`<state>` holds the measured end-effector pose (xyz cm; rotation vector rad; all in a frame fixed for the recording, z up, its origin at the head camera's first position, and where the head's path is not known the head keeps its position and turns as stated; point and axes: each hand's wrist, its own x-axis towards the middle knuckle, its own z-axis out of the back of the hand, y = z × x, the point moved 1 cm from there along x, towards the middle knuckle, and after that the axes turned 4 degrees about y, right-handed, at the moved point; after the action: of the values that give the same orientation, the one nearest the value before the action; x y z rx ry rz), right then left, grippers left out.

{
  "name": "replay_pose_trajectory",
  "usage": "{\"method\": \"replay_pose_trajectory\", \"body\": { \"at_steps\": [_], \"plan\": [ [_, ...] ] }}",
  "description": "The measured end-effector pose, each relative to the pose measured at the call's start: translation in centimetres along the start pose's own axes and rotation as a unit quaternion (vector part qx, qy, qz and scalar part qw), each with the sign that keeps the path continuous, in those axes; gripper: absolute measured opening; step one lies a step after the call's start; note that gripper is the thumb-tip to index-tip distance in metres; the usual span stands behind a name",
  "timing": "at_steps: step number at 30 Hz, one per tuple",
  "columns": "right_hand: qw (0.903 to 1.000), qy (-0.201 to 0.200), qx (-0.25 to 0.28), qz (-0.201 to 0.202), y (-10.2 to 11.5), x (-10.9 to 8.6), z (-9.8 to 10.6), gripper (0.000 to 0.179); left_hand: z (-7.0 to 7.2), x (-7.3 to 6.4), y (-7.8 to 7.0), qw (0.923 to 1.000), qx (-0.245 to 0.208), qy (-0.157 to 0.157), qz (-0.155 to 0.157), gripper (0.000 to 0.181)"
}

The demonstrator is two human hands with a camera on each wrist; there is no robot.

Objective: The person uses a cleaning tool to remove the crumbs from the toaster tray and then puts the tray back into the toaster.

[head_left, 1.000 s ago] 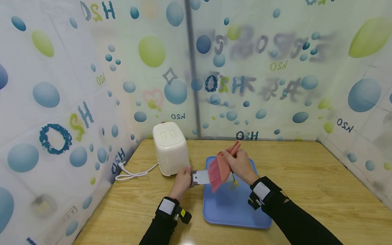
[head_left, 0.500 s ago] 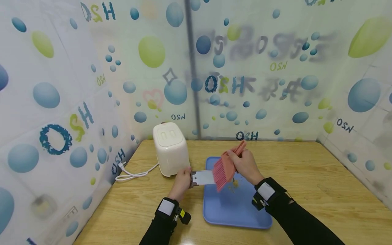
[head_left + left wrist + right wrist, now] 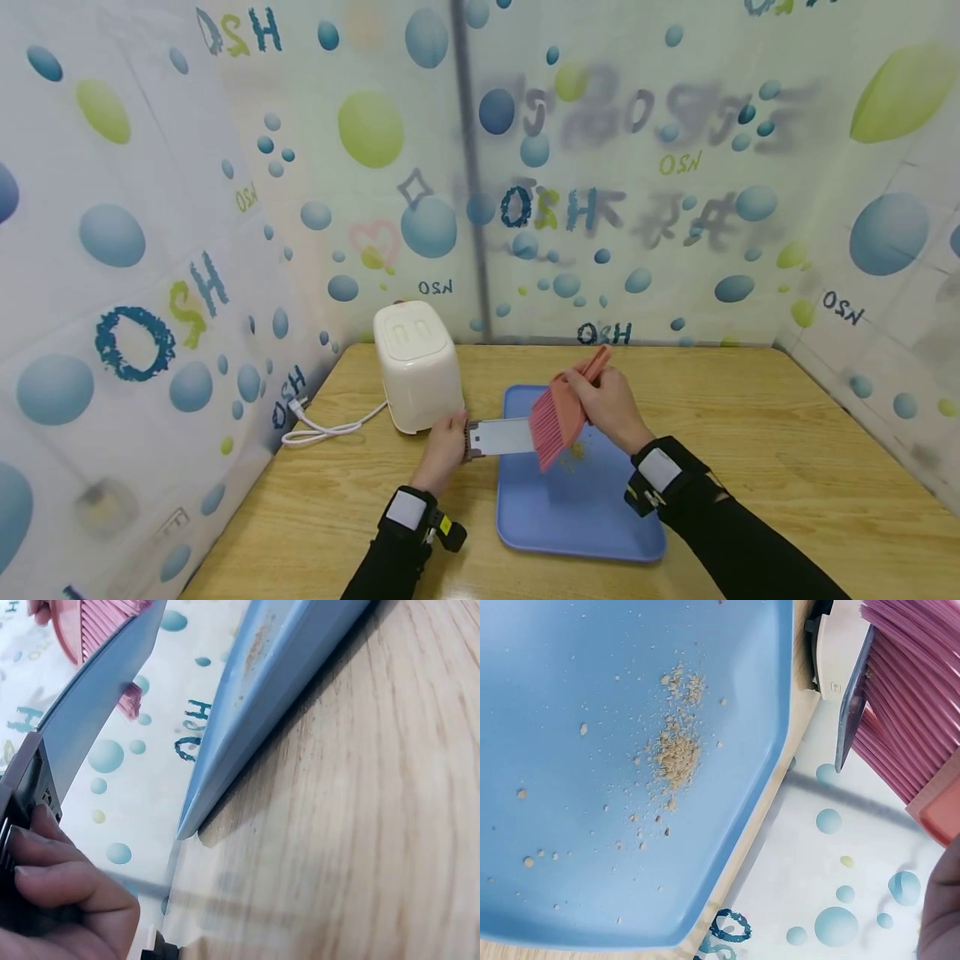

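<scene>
My left hand [image 3: 446,454] grips the grey-brown end of a flat metal crumb tray [image 3: 498,437], which juts out over the left part of a blue tray [image 3: 570,537]. In my right hand [image 3: 611,408] is the handle of a pink brush [image 3: 557,417]. Its bristles lie across the crumb tray's far end, hiding that end in the head view. From the left wrist, bristles [image 3: 131,701] show on both sides of the metal sheet. Below, a small heap of tan crumbs [image 3: 679,757] lies on the blue tray, with loose bits scattered around it.
A cream toaster [image 3: 420,375] stands just beyond my left hand. Its white cord and plug [image 3: 322,428] lie to the left on the wooden table [image 3: 750,450]. Printed curtains [image 3: 637,250] enclose the back and sides.
My right hand has moved the brush rightward along the crumb tray, uncovering more of the metal sheet. The left hand and the crumb tray stay nearly still.
</scene>
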<state>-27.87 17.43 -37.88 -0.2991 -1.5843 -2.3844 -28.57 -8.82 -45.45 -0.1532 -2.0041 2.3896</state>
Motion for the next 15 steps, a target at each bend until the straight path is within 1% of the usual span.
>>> {"method": "replay_pose_trajectory", "body": {
  "at_steps": [6, 15],
  "plan": [
    [1.0, 0.0, -0.003, 0.003, -0.09, -0.02, 0.25, 0.03, 0.05, -0.06, -0.06, 1.0, 0.007, 0.005, -0.001, 0.042],
    [0.9999, -0.004, -0.014, 0.001, -0.09, -0.18, 0.69, 0.031, 0.09, 0.12, 0.15, 1.0, 0.003, -0.003, 0.003, 0.041]
  ]
}}
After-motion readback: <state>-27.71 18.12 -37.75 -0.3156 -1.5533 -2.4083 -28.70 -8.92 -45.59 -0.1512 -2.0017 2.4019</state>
